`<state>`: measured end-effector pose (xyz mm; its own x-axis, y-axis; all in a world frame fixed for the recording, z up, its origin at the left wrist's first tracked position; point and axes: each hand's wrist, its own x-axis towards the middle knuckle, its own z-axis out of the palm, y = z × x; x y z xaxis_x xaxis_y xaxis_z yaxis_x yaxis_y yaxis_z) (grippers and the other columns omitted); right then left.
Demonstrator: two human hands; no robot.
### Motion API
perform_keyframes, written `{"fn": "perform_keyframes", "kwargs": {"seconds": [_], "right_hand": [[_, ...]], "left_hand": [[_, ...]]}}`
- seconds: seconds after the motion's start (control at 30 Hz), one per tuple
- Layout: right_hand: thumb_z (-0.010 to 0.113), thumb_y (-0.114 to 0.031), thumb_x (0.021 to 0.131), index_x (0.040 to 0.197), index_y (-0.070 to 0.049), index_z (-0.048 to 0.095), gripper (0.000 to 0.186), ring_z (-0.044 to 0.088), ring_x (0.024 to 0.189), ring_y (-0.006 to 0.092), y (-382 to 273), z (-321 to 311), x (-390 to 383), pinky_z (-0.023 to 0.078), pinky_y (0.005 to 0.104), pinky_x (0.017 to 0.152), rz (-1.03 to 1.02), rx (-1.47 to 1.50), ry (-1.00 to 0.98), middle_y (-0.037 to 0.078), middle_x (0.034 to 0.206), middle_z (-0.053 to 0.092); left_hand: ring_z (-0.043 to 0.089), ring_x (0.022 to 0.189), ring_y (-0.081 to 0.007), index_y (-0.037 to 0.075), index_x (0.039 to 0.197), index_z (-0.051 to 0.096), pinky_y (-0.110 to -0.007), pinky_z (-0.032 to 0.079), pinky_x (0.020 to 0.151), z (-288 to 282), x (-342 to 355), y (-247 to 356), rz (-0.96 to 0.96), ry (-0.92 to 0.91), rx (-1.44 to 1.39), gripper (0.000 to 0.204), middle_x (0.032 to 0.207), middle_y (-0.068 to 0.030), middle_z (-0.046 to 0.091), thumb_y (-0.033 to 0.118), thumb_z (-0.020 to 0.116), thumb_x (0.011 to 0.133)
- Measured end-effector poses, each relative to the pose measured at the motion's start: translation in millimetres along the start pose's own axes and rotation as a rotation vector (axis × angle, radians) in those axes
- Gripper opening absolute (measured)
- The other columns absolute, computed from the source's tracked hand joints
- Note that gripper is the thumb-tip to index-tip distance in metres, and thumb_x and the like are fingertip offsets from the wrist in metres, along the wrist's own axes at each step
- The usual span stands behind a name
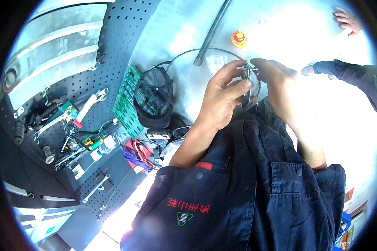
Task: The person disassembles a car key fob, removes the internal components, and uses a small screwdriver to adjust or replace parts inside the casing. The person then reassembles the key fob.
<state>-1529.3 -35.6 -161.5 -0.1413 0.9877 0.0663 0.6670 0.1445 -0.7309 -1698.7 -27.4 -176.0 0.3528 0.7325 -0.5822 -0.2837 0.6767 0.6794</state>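
Note:
My left hand point(224, 94) grips a dark, shiny metal piece point(246, 88) between thumb and fingers, above my lap. The piece is seen nearly edge-on, with a rounded lower end; its kind does not show. Across from it, my right hand point(278, 81) has thumb and fingertips drawn together close beside the top of the piece. Something small and pale shows at those fingertips, too small to name. A thin black cable point(197, 49) arcs over the bench behind both hands and curves down behind the metal piece.
A black cap point(154, 94) lies against a green tray point(127, 104) at left. Beyond my hands are an orange-yellow round object point(239, 39) and a dark bar point(213, 31). Wrenches point(92, 102) hang on a pegboard. Another person's hand point(347, 21) and dark-clothed limb point(352, 77) show at right.

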Motion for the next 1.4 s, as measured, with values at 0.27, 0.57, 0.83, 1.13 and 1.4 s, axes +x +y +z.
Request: {"fn": "perform_keyframes", "kwargs": {"seconds": [0.27, 0.57, 0.83, 1.13, 1.4], "right_hand": [[0.056, -0.003, 0.077, 0.09, 0.001, 0.055, 0.014, 0.066, 0.071, 0.0335, 17, 48, 15, 0.054, 0.0394, 0.061, -0.093, -0.115, -0.258, 0.017, 0.074, 0.064], [0.054, -0.006, 0.081, 0.094, -0.001, 0.057, 0.015, 0.066, 0.069, 0.0343, 20, 98, 25, 0.054, 0.0424, 0.059, -0.109, -0.085, -0.384, 0.019, 0.071, 0.064], [0.052, -0.006, 0.081, 0.089, 0.001, 0.06, 0.013, 0.066, 0.08, 0.0341, 17, 113, 33, 0.054, 0.0407, 0.07, -0.16, 0.025, -0.544, 0.021, 0.079, 0.064], [0.053, -0.007, 0.079, 0.087, 0.0, 0.061, 0.013, 0.065, 0.08, 0.0342, 10, 135, 37, 0.053, 0.0407, 0.071, -0.149, 0.037, -0.599, 0.019, 0.079, 0.064], [0.054, -0.007, 0.078, 0.087, 0.002, 0.06, 0.013, 0.065, 0.075, 0.0346, 15, 151, 26, 0.054, 0.0411, 0.067, -0.291, 0.098, -0.541, 0.021, 0.078, 0.064]], "left_hand": [[0.058, 0.094, -0.0179, 0.001, 0.127, 0.047, -0.036, 0.058, 0.072, -43, 1, -21, -0.007, 0.195, 0.109, 0.044, 0.106, -0.0079, 0.054, 0.001, 0.062, 0.085], [0.059, 0.09, -0.018, 0.001, 0.126, 0.048, -0.036, 0.057, 0.069, -80, -4, -34, -0.037, 0.307, 0.15, 0.043, 0.108, -0.0094, 0.055, -0.001, 0.061, 0.085], [0.058, 0.092, -0.0194, 0.0, 0.126, 0.048, -0.036, 0.057, 0.071, -90, -8, -30, -0.066, 0.407, 0.191, 0.042, 0.111, -0.0118, 0.053, -0.001, 0.06, 0.086], [0.057, 0.094, -0.0203, 0.002, 0.127, 0.049, -0.036, 0.057, 0.073, -107, -27, -37, -0.094, 0.465, 0.211, 0.043, 0.113, -0.0116, 0.052, 0.0, 0.06, 0.086], [0.057, 0.095, -0.0206, 0.003, 0.127, 0.049, -0.037, 0.056, 0.075, -116, -33, -41, -0.103, 0.488, 0.191, 0.042, 0.114, -0.0116, 0.052, 0.002, 0.06, 0.087]]}}
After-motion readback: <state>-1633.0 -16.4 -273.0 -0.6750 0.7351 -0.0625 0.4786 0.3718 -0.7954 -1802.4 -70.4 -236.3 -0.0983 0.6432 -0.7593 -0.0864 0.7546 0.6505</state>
